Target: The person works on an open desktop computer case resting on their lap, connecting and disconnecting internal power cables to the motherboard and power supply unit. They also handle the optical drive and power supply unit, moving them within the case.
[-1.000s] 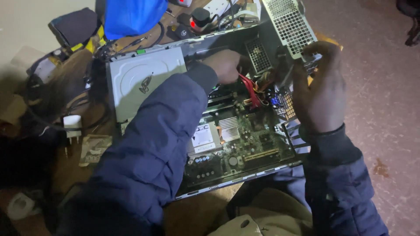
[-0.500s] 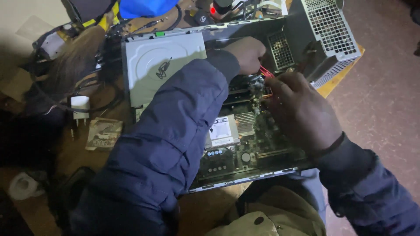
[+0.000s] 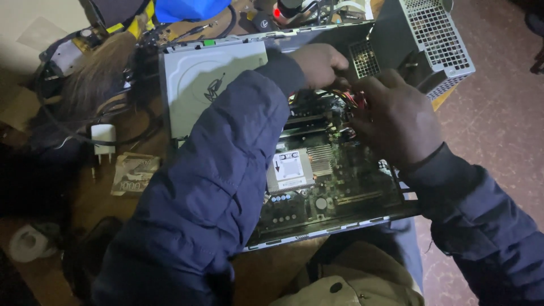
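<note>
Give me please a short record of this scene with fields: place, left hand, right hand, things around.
place: open computer case on a cluttered wooden table
left hand: left hand closed on red and yellow wires inside the case
right hand: right hand touching the same wires
things around: silver disc drive, heatsink, white plug adapter, metal mesh cage

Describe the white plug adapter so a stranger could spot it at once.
Start at the open computer case in the middle, then go left past its grey disc drive to the cluttered wooden desk. The white plug adapter lies there among dark cables, just above a banknote. It is the only small, bright white block there.
</note>
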